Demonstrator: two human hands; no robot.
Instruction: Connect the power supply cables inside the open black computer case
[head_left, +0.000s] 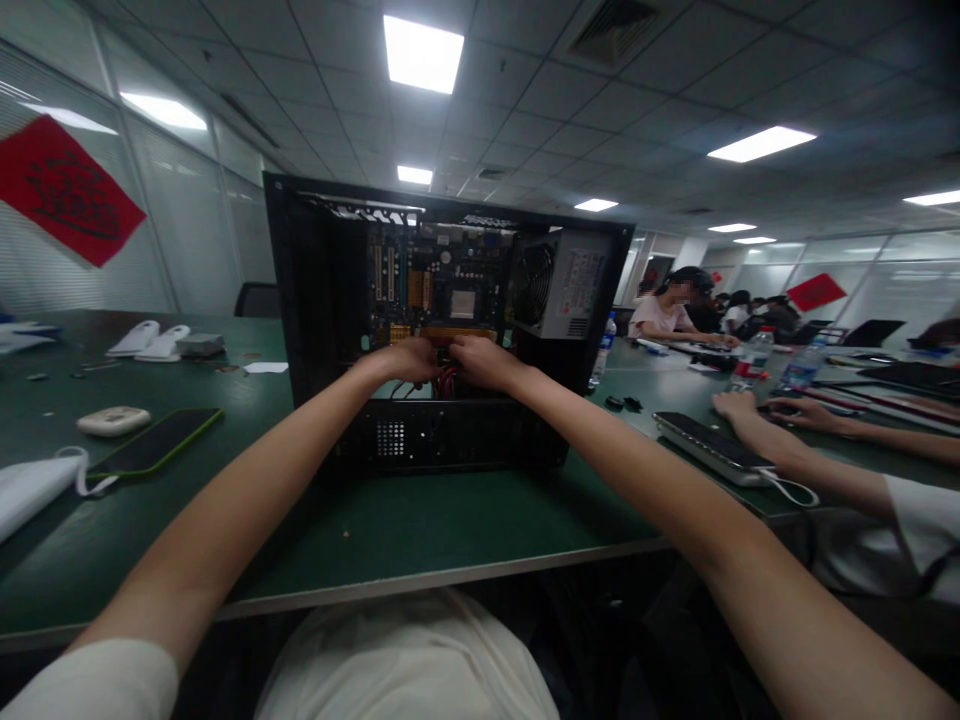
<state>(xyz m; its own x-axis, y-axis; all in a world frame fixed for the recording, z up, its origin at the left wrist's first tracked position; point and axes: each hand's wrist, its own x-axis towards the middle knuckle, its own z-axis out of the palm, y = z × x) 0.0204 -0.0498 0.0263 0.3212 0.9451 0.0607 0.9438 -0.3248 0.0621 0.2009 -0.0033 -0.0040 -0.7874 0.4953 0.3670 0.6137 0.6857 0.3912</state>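
An open black computer case (457, 435) stands on its side on the table, its inside facing me. Within it, a motherboard (450, 265) carries a square metal processor (463, 304) and orange slots. A silver power supply (576, 285) fills the upper right corner. My left hand (411, 358) and my right hand (487, 362) both reach inside, close together below the motherboard's lower slots. Red and dark cables (445, 383) hang between and under them. Fingers on both hands are curled in; what they grip is hidden or too small to make out.
On the left lie a phone (159, 442), a white case (114, 421), a white power bank (34, 490) and a metal box (200, 346). To the right are a power bank with a cable (712, 448), bottles (754, 358) and a neighbour's hands (739, 408). Another person (667, 315) sits farther back.
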